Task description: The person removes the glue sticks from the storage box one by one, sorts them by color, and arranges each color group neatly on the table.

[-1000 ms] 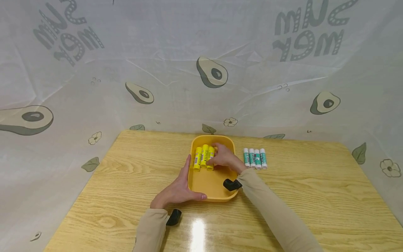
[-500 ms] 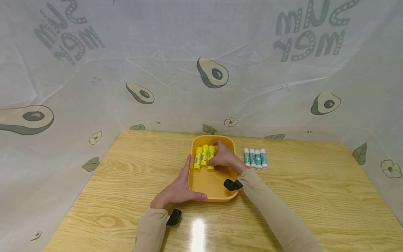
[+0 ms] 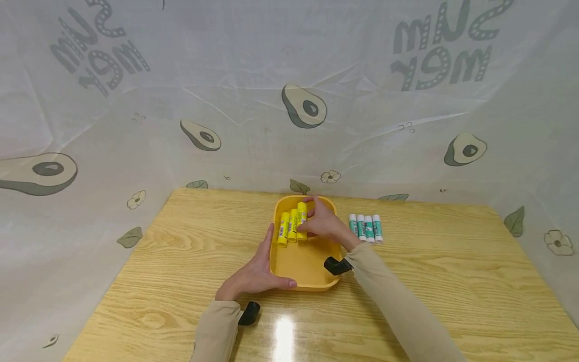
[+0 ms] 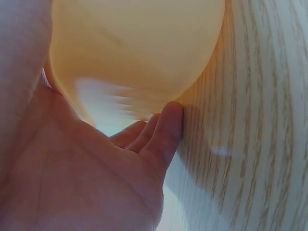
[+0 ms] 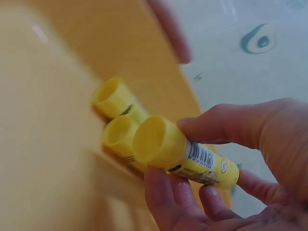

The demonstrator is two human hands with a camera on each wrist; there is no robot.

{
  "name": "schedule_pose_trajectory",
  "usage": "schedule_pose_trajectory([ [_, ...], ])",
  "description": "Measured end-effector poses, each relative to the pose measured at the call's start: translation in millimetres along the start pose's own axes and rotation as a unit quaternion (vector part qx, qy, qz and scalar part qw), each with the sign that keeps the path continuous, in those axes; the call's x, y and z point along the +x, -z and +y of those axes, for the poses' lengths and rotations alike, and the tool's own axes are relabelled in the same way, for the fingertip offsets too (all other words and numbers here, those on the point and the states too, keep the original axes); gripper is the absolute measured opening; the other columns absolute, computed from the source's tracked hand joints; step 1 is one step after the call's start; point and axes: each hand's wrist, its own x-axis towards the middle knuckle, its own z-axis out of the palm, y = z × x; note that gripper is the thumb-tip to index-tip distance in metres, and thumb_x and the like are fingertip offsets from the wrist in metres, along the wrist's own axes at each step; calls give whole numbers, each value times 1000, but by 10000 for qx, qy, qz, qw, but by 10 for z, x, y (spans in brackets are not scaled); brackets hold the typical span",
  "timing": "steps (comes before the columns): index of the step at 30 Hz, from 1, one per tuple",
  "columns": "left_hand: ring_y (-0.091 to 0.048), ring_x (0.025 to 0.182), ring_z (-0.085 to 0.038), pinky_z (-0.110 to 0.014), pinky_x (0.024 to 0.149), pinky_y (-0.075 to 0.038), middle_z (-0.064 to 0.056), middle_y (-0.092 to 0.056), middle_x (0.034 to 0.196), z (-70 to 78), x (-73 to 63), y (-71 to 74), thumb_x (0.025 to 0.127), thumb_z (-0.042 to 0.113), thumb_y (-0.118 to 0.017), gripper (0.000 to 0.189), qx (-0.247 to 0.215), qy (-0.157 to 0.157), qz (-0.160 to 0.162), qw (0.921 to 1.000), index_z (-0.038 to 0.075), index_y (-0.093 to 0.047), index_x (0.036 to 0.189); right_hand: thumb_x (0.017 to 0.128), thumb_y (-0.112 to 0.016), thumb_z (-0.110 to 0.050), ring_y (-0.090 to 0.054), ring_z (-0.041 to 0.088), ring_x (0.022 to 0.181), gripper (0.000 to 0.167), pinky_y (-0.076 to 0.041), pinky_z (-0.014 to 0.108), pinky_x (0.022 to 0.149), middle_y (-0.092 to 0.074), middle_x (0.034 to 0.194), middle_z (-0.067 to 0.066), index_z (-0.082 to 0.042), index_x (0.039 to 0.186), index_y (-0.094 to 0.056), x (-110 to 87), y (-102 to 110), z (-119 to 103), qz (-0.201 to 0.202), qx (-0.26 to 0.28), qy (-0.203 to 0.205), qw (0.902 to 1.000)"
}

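While the left grip lies fairly straight-fingered along the near left corner of the yellow tray, thumb over the rim, it seems to steady the tray on the bench. Farther ahead and to its right, the right grip pinches a yellow tube between thumb and fingers, inside the tray toward its far end; reaching from the right probably keeps it off the neighbours. Two more yellow tubes lie just left of the right grip, leaving little room there. On its other side rises the tray wall; beyond, four green-and-white tubes lie side by side on the bench. Past both grips hangs a patterned sheet.
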Motion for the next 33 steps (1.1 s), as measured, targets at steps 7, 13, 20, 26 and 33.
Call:
schedule_pose_trajectory([
  [7, -9, 159, -33, -60, 127, -17, -10, 7, 173, -14, 1, 1, 73, 49, -90, 143, -30, -54, 2, 10000, 34, 22, 161, 85, -80, -4, -61, 33, 106, 83, -63, 39, 83, -47, 132, 21, -16, 151, -32, -148, 134, -95, 92, 80, 242, 9996],
  [13, -10, 159, -33, -60, 127, -17, -9, 5, 173, -9, -3, 14, 72, 50, -90, 144, -55, -77, -8, 10000, 33, 22, 161, 86, -80, -4, -60, 36, 111, 83, -63, 44, 86, -45, 135, 23, -14, 152, -31, -287, 253, -100, 104, 229, 353, 9991],
  [20, -12, 158, -35, -61, 126, -19, -13, 4, 173, -2, -13, 15, 71, 52, -91, 146, -62, -58, 3, 10000, 32, 22, 162, 87, -79, -4, -62, 35, 111, 83, -62, 51, 87, -45, 134, 24, -11, 153, -29, -438, 387, -64, 138, 336, 462, 9983],
  [26, -12, 158, -35, -60, 126, -19, -14, 3, 173, 4, -18, 17, 70, 52, -91, 147, -8, -38, 4, 10000, 35, 22, 161, 86, -80, -5, -64, 31, 104, 82, -64, 45, 81, -47, 133, 24, -11, 152, -31, -554, 475, -7, 135, 342, 528, 9979],
  [33, -9, 159, -36, -62, 125, -19, -14, 3, 173, 8, -6, 14, 69, 53, -91, 147, 29, -31, 8, 10000, 33, 21, 162, 85, -81, -5, -64, 27, 99, 81, -63, 44, 80, -48, 131, 24, -11, 151, -33, -698, 565, 75, 86, 409, 638, 9971],
])
